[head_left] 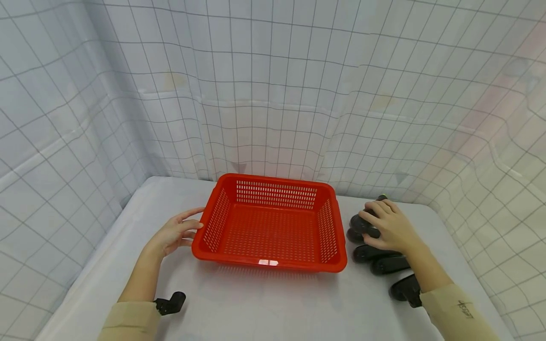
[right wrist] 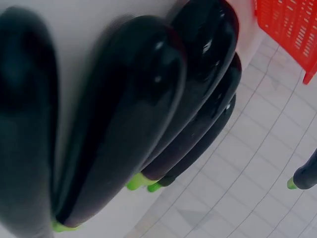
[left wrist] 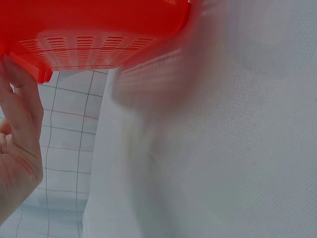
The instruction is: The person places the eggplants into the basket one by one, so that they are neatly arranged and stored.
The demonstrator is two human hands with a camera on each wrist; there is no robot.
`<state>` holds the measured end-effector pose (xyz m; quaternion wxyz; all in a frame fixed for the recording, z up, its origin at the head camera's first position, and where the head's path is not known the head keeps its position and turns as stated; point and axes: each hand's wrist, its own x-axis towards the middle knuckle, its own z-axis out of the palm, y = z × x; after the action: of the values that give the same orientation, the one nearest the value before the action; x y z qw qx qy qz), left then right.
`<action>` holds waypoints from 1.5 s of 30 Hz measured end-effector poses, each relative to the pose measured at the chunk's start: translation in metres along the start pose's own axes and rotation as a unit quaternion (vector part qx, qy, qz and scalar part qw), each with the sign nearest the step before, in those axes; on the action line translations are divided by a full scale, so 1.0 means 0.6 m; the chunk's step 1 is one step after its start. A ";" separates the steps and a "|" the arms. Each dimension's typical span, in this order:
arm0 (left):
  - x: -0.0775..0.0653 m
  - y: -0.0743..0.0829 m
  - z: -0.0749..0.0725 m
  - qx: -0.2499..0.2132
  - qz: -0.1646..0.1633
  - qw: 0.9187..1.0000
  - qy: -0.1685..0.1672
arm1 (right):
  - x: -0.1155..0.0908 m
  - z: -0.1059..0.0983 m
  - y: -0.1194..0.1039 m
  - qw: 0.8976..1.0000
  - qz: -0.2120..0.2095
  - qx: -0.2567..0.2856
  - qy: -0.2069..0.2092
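A red plastic basket (head_left: pixel 273 232) with slotted walls stands at the middle of the table, with nothing inside it. At its left rim, my left hand (head_left: pixel 170 234) touches the edge with lightly bent fingers; the left wrist view shows a fingertip against the basket (left wrist: pixel 94 29). Right of the basket, my right hand (head_left: pixel 388 226) grips a dark eggplant (head_left: pixel 360 223) from above, its green end poking out beyond the fingers. That eggplant (right wrist: pixel 307 173) appears raised at the right edge of the right wrist view, where the hand itself is out of sight.
Several more glossy eggplants (right wrist: pixel 129 99) lie side by side on the white table (head_left: pixel 273 308), under and nearer than my right forearm. White grid-patterned curtains (head_left: pixel 273 94) close off the back and both sides. A black wrist camera (head_left: pixel 170 303) juts from the left sleeve.
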<state>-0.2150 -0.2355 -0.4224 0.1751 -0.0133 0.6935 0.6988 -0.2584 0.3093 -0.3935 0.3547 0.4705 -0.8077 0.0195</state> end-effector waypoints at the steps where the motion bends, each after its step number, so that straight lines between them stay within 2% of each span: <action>1: 0.000 0.000 0.000 0.001 0.001 1.000 0.000 | 0.006 0.001 -0.001 1.000 -0.002 0.000 -0.004; 12: -0.001 0.001 0.002 0.004 0.002 1.000 0.000 | 0.073 0.020 -0.019 0.999 -0.048 0.009 -0.010; 28: 0.000 -0.002 0.000 0.001 -0.002 1.000 0.003 | 0.180 0.052 -0.072 0.991 -0.125 0.013 -0.054; 39: 0.003 -0.002 -0.001 -0.001 -0.004 1.000 0.001 | 0.232 0.079 -0.113 0.984 -0.151 0.056 -0.074; 45: 0.005 -0.005 -0.002 -0.005 -0.009 1.000 0.003 | 0.245 0.090 -0.130 0.978 -0.173 0.062 -0.095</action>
<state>-0.2173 -0.2362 -0.4262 0.1789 -0.0226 0.6903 0.7007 -0.2725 0.1365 -0.3704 0.2444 0.6237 -0.7415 -0.0371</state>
